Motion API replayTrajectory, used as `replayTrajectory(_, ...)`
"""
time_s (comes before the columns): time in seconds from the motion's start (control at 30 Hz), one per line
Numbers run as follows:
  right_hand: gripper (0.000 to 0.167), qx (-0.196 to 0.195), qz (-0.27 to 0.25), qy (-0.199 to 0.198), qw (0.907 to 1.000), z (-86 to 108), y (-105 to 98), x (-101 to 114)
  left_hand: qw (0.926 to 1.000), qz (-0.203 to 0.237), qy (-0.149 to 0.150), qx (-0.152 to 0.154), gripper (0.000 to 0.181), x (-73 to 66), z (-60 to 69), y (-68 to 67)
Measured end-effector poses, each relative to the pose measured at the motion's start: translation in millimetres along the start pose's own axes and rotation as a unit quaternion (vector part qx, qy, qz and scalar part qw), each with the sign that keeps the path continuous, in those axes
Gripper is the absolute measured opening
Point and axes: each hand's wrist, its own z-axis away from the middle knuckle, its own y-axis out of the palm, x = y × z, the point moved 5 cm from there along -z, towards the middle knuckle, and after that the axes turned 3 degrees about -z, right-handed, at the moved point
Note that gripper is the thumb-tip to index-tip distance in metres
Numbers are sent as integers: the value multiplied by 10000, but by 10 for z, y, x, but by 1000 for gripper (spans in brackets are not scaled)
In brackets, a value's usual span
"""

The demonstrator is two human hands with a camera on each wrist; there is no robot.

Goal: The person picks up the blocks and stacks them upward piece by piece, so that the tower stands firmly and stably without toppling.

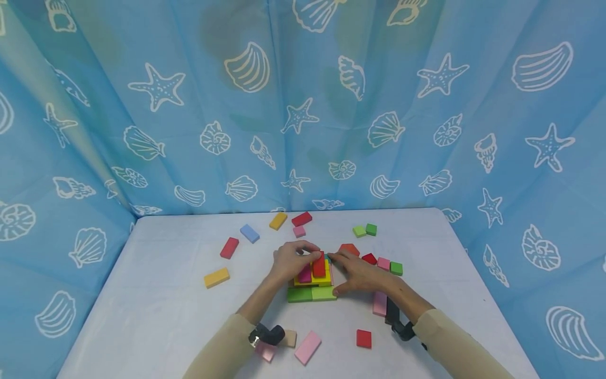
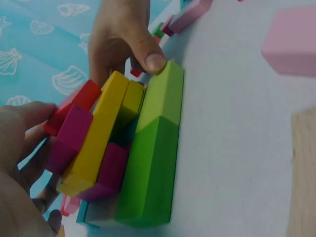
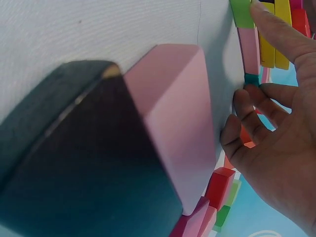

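Note:
My left hand (image 1: 290, 261) pinches a red block (image 1: 319, 265) on top of a stack, beside a magenta block (image 1: 305, 274). Below these lie yellow blocks (image 1: 321, 281), and two green blocks (image 1: 300, 295) form the stack's front edge. In the left wrist view the fingers of the left hand (image 2: 19, 163) are at the red block (image 2: 74, 108). My right hand (image 1: 361, 272) rests at the stack's right side with fingers spread, its thumb touching the light green block (image 2: 163, 94). In the right wrist view the right hand (image 3: 281, 133) has relaxed fingers beside the stack.
Loose blocks lie around: a yellow one (image 1: 216, 278), red (image 1: 229, 248) and blue (image 1: 249, 233) at the left, several more behind and right. Nearer are a pink block (image 1: 308, 347), a red block (image 1: 364, 338) and a wooden one (image 1: 289, 338). A patterned curtain (image 1: 303, 131) hangs behind the table (image 1: 165, 316).

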Motion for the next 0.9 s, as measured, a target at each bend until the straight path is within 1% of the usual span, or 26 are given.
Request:
replayTrajectory(0.13, 102, 17, -26, -5, 10000, 2, 3, -2, 9984, -461, 302, 116, 32, 28, 0, 5)
replayTrajectory(0.23, 101, 22, -55, 4, 10000, 10, 5, 1, 9949, -769, 569, 305, 40, 41, 13, 7)
replayTrajectory(0.33, 101, 19, -60, 31, 10000, 12, 2, 7, 9906, -951, 829, 522, 49, 38, 42, -6)
replayTrajectory(0.4, 102, 14, -76, 46, 10000, 11, 0, 13, 9884, -1006, 935, 648, 55, 36, 69, -18)
replayTrajectory(0.47, 102, -2, -99, 56, 9999, 8, -1, 12, 9869, -1069, 983, 708, 60, 38, 86, -27)
replayTrajectory(0.57, 102, 3, -111, 50, 9999, 4, 8, 5, 9854, -1192, 974, 722, 63, 48, 107, -30)
replayTrajectory(0.8, 103, 1, -69, 108, 9999, 0, 18, -4, 9877, -989, 980, 709, 61, 17, 157, -46)
replayTrajectory(0.9, 103, -25, -35, 116, 9999, 4, 9, 0, 9873, -978, 1009, 739, 61, 3, 173, -55)
